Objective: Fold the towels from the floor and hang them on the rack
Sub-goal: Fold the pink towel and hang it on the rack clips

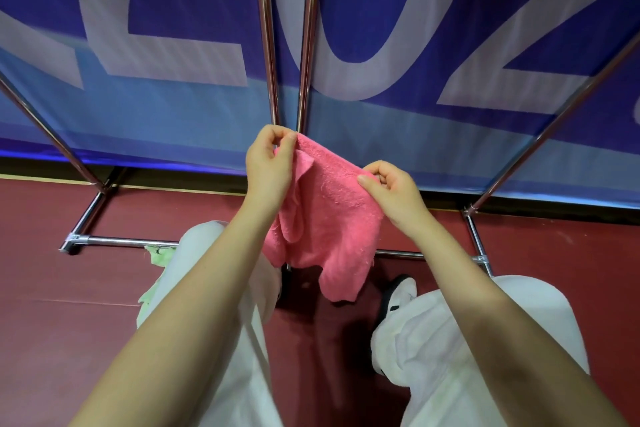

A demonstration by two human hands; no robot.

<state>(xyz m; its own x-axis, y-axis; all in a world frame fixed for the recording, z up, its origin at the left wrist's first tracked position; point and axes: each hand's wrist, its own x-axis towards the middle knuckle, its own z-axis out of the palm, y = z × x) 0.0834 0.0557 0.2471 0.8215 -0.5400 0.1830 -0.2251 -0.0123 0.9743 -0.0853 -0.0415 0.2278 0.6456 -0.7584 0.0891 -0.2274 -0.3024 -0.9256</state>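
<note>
A pink towel (329, 215) hangs in the air in front of me, held up by both hands along its top edge. My left hand (268, 163) pinches its upper left corner between thumb and fingers. My right hand (393, 189) pinches the upper right corner. The towel droops in loose folds toward the floor. The chrome rack (266, 31) stands right behind it, its two upright poles rising at the centre. A light green towel (159, 256) lies on the floor at the left, partly hidden behind my leg.
The rack's base bars (117, 241) run across the dark red floor (69, 322), and slanted poles (554, 121) spread to both sides. A blue banner (415, 10) with large white letters hangs behind. My legs in white trousers and a dark shoe (389, 291) are below.
</note>
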